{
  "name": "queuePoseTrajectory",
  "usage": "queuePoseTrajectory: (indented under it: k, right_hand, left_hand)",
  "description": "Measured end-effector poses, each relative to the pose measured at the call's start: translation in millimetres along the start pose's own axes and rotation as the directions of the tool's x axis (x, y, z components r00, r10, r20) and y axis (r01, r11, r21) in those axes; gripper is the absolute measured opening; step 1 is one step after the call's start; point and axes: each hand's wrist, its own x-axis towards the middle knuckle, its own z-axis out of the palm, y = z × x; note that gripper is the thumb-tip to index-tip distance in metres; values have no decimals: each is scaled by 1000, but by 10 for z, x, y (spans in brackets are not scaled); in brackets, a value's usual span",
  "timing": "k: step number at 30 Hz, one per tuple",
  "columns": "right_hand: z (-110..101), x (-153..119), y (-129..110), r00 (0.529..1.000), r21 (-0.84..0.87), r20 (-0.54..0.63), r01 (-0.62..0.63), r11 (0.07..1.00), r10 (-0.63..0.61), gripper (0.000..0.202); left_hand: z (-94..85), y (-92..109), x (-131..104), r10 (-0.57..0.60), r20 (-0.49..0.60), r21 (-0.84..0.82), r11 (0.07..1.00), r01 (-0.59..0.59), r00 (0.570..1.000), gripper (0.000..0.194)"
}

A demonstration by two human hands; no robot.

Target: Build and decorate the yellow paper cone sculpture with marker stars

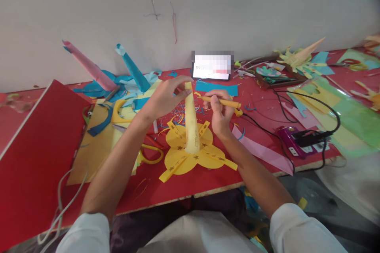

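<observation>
A pale yellow paper cone stands upright on a yellow petal-shaped paper base with strips and drawn stars. My left hand is closed on the top of the cone, its fingers pinching the tip. To the right of the tip, my right hand grips an orange pen, held nearly level with one end toward the cone. Small paper shreds lie behind and beside the cone.
Pink and blue paper cones stand back left. Yellow-handled scissors lie left of the base. A lit phone leans on the wall. A purple device with black cables sits right, near a pink strip. A red board rises left.
</observation>
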Motion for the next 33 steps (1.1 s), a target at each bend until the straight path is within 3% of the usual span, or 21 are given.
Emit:
queuePoseTrajectory:
  k: [7, 16, 25, 33]
  right_hand:
    - [-8, 62, 93, 993, 0, 102, -59, 998, 58, 25]
    - [-4, 41, -16, 985, -55, 170, 32, 998, -22, 16]
    - [-17, 34, -37, 984, -27, 177, 7, 1000, -3, 18]
    - [-41, 38, -37, 988, -125, 152, 33, 992, -14, 19]
  left_hand:
    - [0, 15, 13, -11, 4, 3, 1000, 11, 1000, 34]
    - [8, -13, 17, -20, -7, 12, 1000, 20, 1000, 34]
    - [-28, -66, 36, -7, -7, -6, 1000, 7, 1000, 32]
    - [-32, -94, 37, 14, -1, -20, 1000, -14, 1000, 34]
